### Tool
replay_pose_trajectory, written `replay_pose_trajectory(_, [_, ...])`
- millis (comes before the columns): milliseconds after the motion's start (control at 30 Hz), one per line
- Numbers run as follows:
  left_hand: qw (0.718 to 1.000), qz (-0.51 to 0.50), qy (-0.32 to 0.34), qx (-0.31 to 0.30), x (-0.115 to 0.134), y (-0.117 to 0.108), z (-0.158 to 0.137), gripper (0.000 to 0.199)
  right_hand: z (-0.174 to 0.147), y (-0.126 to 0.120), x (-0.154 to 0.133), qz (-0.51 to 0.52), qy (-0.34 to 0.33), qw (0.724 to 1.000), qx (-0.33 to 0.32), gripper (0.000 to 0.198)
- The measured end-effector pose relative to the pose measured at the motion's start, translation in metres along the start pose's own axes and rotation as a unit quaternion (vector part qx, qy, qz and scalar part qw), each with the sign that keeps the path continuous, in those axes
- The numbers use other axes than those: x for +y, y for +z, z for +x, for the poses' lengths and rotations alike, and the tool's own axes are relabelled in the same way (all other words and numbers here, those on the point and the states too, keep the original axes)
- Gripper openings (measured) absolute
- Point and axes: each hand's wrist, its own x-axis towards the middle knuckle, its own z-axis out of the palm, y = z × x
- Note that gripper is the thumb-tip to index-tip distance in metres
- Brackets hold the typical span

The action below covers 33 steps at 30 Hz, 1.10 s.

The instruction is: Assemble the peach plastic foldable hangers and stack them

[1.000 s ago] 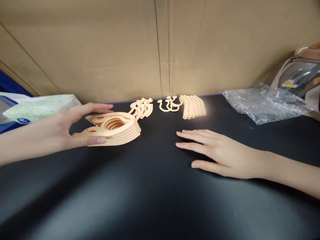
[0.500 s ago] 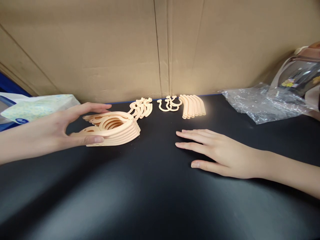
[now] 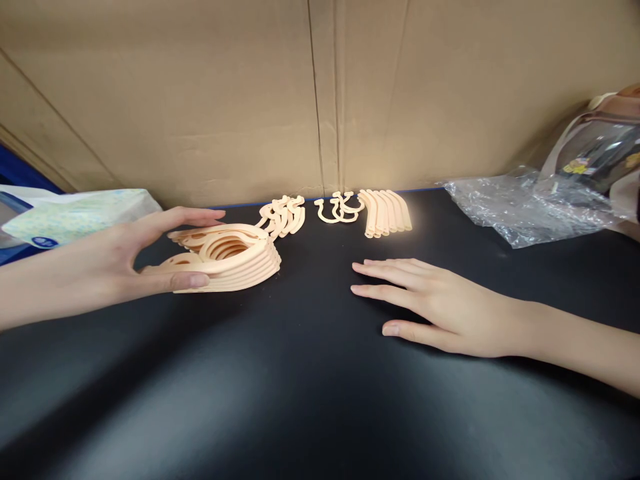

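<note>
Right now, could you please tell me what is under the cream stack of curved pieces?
The smooth black tabletop shows around the stack; anything directly beneath is covered. The left hand partly hides the stack's left end.

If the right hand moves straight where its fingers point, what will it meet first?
Probably the right end of the stack by the left hand, though depth is hard to judge.

- The left grip (image 3: 117, 259) sits slightly farther toward nine o'clock than one second ago, after edging back toward three o'clock over the last half second.
- The stack of pale pieces (image 3: 250, 267) has shifted slightly with it, toward nine and partly back.
</note>
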Motion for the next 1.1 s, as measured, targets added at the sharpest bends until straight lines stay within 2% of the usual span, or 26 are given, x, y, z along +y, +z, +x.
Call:
replay_pose_trajectory(100, [1.0, 0.0, 0.007, -0.005, 0.0, 0.0, 0.0, 0.089, -0.001, 0.0, 0.0, 0.003, 0.002, 1.0, -0.001, 0.049])
replay_pose_trajectory(167, [1.0, 0.002, 0.023, 0.019, 0.007, -0.001, -0.001, 0.087, -0.001, -0.001, -0.001, 0.007, 0.005, 1.0, -0.004, 0.049])
replay_pose_trajectory(233, [0.995, 0.001, 0.058, 0.079, 0.024, 0.0, -0.003, 0.08, 0.0, -0.001, -0.001, 0.012, 0.009, 1.0, -0.007, 0.049])
replay_pose_trajectory(300, [0.982, 0.003, 0.121, 0.147, 0.048, 0.005, -0.008, 0.072, 0.0, -0.002, -0.002, 0.021, 0.013, 1.0, -0.007, 0.049])
replay_pose_trajectory(367, [0.967, 0.003, 0.178, 0.184, 0.077, 0.016, -0.014, 0.059, 0.0, -0.002, -0.002, 0.033, 0.019, 0.999, -0.005, 0.05])
replay_pose_trajectory(400, [0.966, -0.003, 0.194, 0.173, 0.09, 0.024, -0.017, 0.054, 0.0, -0.002, -0.002, 0.037, 0.025, 0.999, -0.005, 0.051])
replay_pose_trajectory(500, [0.969, 0.017, 0.221, 0.113, 0.121, 0.053, -0.027, 0.057, -0.001, -0.002, -0.002, 0.037, 0.056, 0.998, -0.015, 0.058])
replay_pose_trajectory(600, [0.976, 0.033, 0.211, 0.036, 0.135, 0.077, -0.029, 0.061, -0.002, -0.001, -0.001, 0.037, 0.084, 0.995, -0.028, 0.064])
replay_pose_trajectory(700, [0.982, 0.029, 0.185, -0.026, 0.141, 0.088, -0.024, 0.066, -0.003, -0.002, 0.0, 0.038, 0.087, 0.994, -0.044, 0.068])
replay_pose_trajectory(867, [0.985, 0.005, 0.171, -0.025, 0.144, 0.088, -0.014, 0.065, -0.004, -0.004, 0.003, 0.03, 0.063, 0.997, -0.038, 0.066])
replay_pose_trajectory(1100, [0.976, -0.004, 0.215, -0.029, 0.139, 0.086, -0.015, 0.06, -0.004, -0.002, 0.005, 0.016, 0.051, 0.998, -0.019, 0.064])
